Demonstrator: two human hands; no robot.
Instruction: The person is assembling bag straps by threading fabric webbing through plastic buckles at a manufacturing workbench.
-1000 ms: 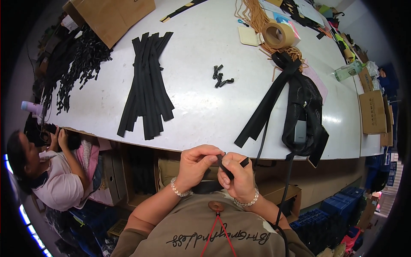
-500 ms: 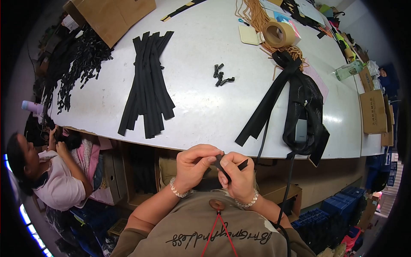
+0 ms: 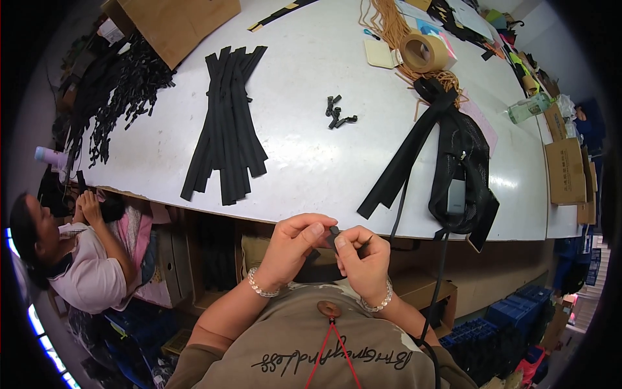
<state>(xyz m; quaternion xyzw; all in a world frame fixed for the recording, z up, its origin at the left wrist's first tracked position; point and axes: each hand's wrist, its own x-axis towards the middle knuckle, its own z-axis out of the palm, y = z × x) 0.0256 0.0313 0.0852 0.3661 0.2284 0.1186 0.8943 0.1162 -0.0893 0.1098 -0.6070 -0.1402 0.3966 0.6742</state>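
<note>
Just off the table's near edge, my two hands meet over a short black fabric strap (image 3: 334,238). My right hand (image 3: 366,259) pinches it between thumb and bent fingers, and part of it pokes out past the knuckles. The thumb and forefinger of my left hand (image 3: 295,249) close on the strap's upper end, where a small dark tip shows; the fingers partly hide it. Beyond my hands, several small black plastic pieces (image 3: 335,117) lie in a loose cluster. A fanned bundle of flat black straps (image 3: 227,129) rests to their left.
On the white table (image 3: 298,168) at right sit a black mesh bag (image 3: 476,142) with straps, a tape roll (image 3: 421,53) and tan cords (image 3: 389,23). Far left are a cardboard box (image 3: 178,26) and black corded pieces (image 3: 133,84). A co-worker (image 3: 91,266) sits at left.
My left hand has shifted slightly and its fingers have opened a little around the strap's end. The strap's tip now points up between my hands. The co-worker's hands have risen slightly.
</note>
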